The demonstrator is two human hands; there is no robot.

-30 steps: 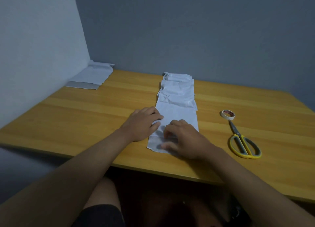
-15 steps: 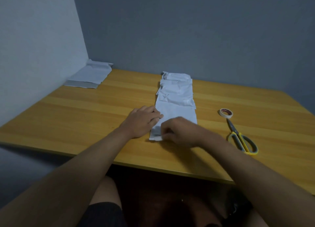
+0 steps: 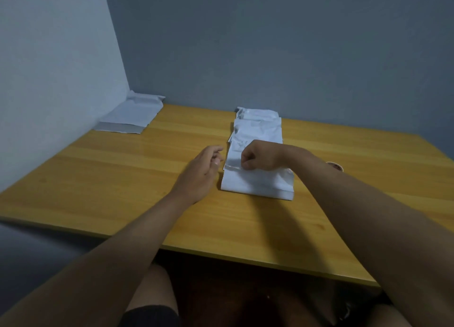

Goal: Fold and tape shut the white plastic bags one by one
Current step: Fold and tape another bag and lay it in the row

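White bag [image 3: 256, 154] lay mid-counter, long axis running away from me toward the back wall, near end folded over. My right hand [image 3: 260, 157] was clenched on the fold's upper edge, pinning it. My left hand [image 3: 202, 171] rested just beside the bag's left edge, fingers loose, holding nothing. Tape roll [image 3: 334, 165] mostly hidden behind my right forearm. Bare counter [image 3: 110, 179] lay open to the left; spare bags [image 3: 134, 115] sat in the far-left corner.

My 2 arms are bare to past the elbow, no sleeves, watch or rings on my left hand [image 3: 200, 171] or right hand [image 3: 260, 155]. Dark shorts (hem just visible) cover my thighs.
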